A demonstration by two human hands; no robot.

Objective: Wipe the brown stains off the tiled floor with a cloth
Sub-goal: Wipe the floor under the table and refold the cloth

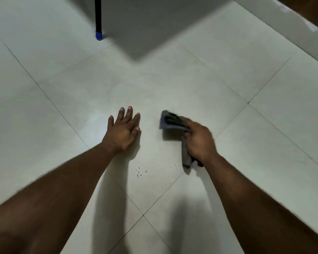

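Right grip [198, 138] clutches cloth [170, 121] above floor [173, 79].

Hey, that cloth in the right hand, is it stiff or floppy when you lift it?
Probably floppy: the cloth bunches in the right hand and a tail droops below the fist. Likely light, since one hand holds it easily. Its blurred edge hints it flaps.

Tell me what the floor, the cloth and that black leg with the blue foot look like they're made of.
Floor: pale glazed tile, probably ceramic; soft sheen and thin dark grout lines.
Cloth: soft woven fabric, grey-blue with a dark patch; it folds and droops from the right hand. Blurred, so the weave is unclear.
Leg: likely black-painted metal tube; the blue foot looks like a plastic or rubber cap.
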